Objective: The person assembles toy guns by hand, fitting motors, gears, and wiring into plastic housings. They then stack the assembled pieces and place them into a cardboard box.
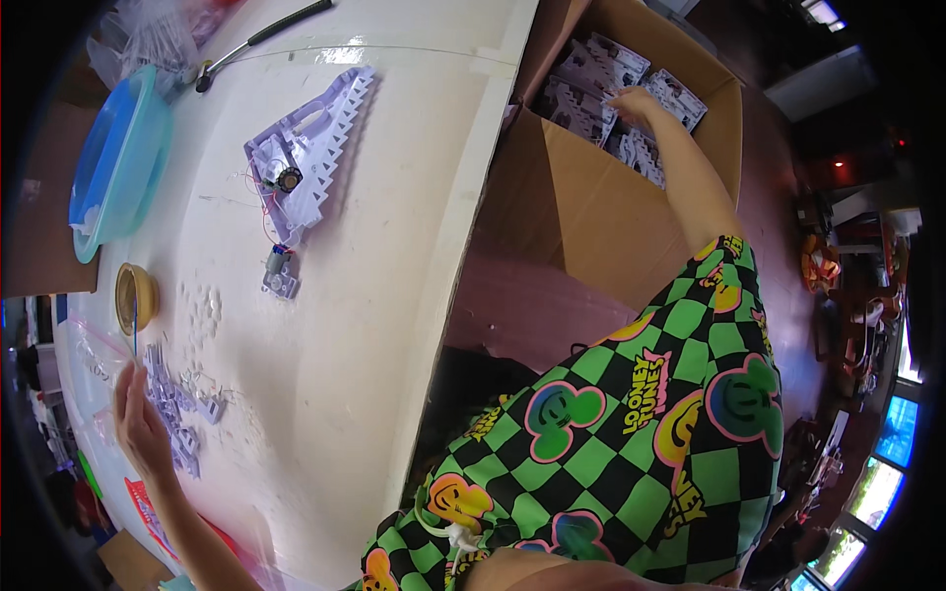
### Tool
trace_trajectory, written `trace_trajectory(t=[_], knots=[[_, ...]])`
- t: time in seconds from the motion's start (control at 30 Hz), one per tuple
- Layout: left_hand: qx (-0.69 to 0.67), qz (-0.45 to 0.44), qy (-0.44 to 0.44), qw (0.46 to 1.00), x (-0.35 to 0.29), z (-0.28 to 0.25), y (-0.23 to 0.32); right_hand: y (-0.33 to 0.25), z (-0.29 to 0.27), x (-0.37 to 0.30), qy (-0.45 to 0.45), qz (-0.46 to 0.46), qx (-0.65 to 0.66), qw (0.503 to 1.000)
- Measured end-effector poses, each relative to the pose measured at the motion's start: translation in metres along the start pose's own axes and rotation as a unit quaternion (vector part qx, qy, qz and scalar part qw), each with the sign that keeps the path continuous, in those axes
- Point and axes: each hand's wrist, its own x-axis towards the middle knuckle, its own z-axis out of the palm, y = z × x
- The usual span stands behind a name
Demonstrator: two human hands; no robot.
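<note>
My left hand (140,422) is at the left of the table, its fingers closed round a thin blue stick (135,330) that slants into a small yellow bowl (145,295). Beside that hand lies a pile of small lavender plastic pieces (175,409). Reaching far right, my right hand (639,104) is inside an open cardboard box, its bent fingers on one of the lavender toothed plastic parts (616,64) there; the fingertips are small and partly hidden. Mid-table lies another lavender toothed plastic part (313,148) with a round black component, wired to a small motor (279,266).
The cardboard box (591,197) stands against the table's right edge. A turquoise basin (148,148), clear plastic bags (148,44) and a black-handled hammer (266,37) lie at the far left. White bits are scattered on the table (325,364). A red basket (148,512) sits near my left forearm.
</note>
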Motion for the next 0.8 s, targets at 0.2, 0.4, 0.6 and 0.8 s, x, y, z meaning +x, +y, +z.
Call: trace_trajectory(t=[0.2,0.4,0.6,0.8], knots=[[-0.013,-0.048,-0.008,0.999,-0.023,0.017,0.007,0.011,0.01,-0.007,-0.041,0.098,-0.046,0.993],[-0.039,-0.068,-0.017,0.997,-0.05,0.003,0.024,0.023,0.025,-0.033,-0.214,0.18,-0.018,0.96],[-0.046,-0.071,-0.018,0.996,-0.047,-0.008,0.038,0.041,0.04,-0.021,-0.332,0.153,0.196,0.91],[-0.047,-0.08,-0.02,0.995,-0.046,-0.006,0.038,0.027,0.053,-0.01,-0.212,0.123,0.079,0.966]])
